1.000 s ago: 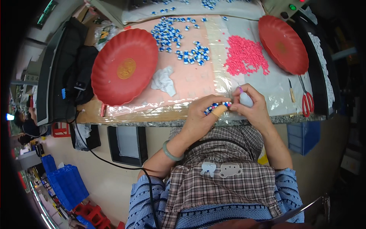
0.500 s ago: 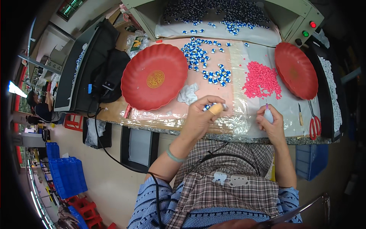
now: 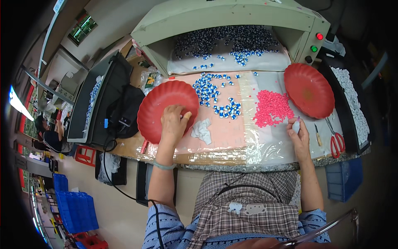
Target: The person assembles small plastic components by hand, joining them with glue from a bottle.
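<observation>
My left hand (image 3: pixel 173 121) is over the left red scalloped bowl (image 3: pixel 148 110), palm down with curled fingers. Its thumb wears a yellowish finger cot (image 3: pixel 188 115); whatever the fingers hold is hidden beneath them. My right hand (image 3: pixel 302 139) is closed round a small white squeeze bottle (image 3: pixel 296 127) with a purple tip pointing up. That tip is near the lower right of a heap of small pink pieces (image 3: pixel 271 108). Small blue-and-white pieces (image 3: pixel 206 88) lie on the pink sheet between bowl and heap, with a smaller cluster (image 3: pixel 228 110) closer to me.
A second red bowl (image 3: pixel 309 91) tilts at the right, near red-handled scissors (image 3: pixel 337 143), a thin wooden-handled tool (image 3: pixel 318 136) and a black tray of white pieces (image 3: pixel 351 106). Crumpled tissue (image 3: pixel 202 131) lies by the left bowl. A machine (image 3: pixel 232 23) stands behind; blue crates (image 3: pixel 76 211) sit lower left.
My left hand has moved left from above the pink sheet to over the left bowl. Blue-and-white pieces seen in it are now hidden. My right hand still holds the bottle. The view has shifted.
</observation>
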A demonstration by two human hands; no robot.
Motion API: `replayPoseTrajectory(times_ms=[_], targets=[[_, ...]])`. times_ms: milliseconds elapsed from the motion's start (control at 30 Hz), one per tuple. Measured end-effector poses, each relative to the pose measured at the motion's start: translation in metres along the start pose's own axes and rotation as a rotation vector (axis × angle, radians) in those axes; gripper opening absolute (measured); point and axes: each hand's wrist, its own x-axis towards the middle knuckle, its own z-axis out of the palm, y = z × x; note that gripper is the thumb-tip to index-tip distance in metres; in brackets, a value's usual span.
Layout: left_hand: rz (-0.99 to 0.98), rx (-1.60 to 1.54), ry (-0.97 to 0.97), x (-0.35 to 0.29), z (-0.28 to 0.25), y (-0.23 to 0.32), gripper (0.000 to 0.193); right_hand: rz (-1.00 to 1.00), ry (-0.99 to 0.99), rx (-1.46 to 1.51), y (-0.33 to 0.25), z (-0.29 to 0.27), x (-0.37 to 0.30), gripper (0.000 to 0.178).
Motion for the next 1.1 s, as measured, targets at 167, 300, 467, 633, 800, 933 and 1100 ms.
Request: replayPoseTrajectory(times_ms=[167, 300, 467, 633, 800, 933, 1100], targets=[[-0.001, 0.121, -0.010, 0.014, 0.005, 0.015, 0.034, 0.064, -0.013, -0.182, 0.005, -0.015, 0.004, 0.034], [0.115, 0.071, 0.047, 0.029, 0.000, 0.027, 0.035, 0.038, -0.044, -0.270, 0.022, -0.032, 0.014, 0.029], [0.225, -0.040, 0.077, 0.047, 0.013, 0.058, 0.033, 0.015, -0.040, -0.265, 0.015, -0.035, 0.013, 0.033], [0.202, -0.143, 0.009, 0.079, 0.028, 0.085, 0.033, -0.130, 0.222, -0.491, -0.015, -0.024, -0.010, 0.037], [0.301, -0.195, 0.186, 0.145, 0.041, 0.083, 0.029, -0.364, 0.309, -0.643, -0.042, 0.018, -0.071, 0.035], [0.191, -0.162, 0.234, 0.201, 0.070, 0.028, 0.032, -0.469, 0.012, -0.569, -0.058, 0.117, 0.008, 0.037], [-0.112, 0.087, 0.045, 0.246, 0.084, 0.000, 0.040, -0.417, 0.275, -0.705, 0.006, 0.127, 0.196, 0.046]])
